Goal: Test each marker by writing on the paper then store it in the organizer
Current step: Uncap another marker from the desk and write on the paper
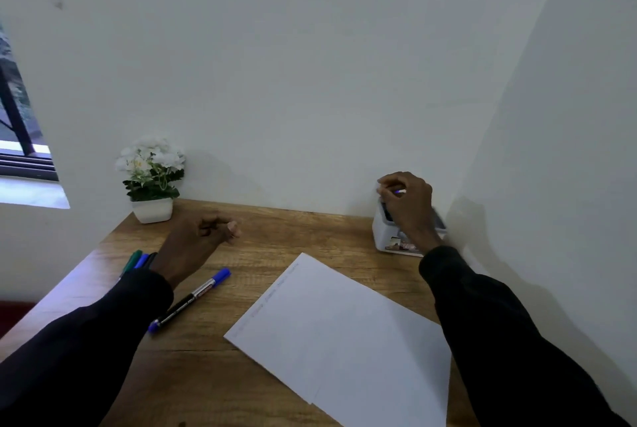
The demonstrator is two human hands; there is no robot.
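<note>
At right of centre, my right hand (406, 200) pinches a blue-tipped marker (399, 191) directly over the white organizer (387, 237), which stands against the wall. My left hand (203, 237), fingers loosely curled and holding nothing, hovers over the wooden desk (282, 230) at left centre. Below it lies a blue-capped marker (191, 299); further markers (139, 261) show at the left sleeve. The white paper (341, 333) lies lower centre. A potted white flower (151, 178) stands upper left.
</note>
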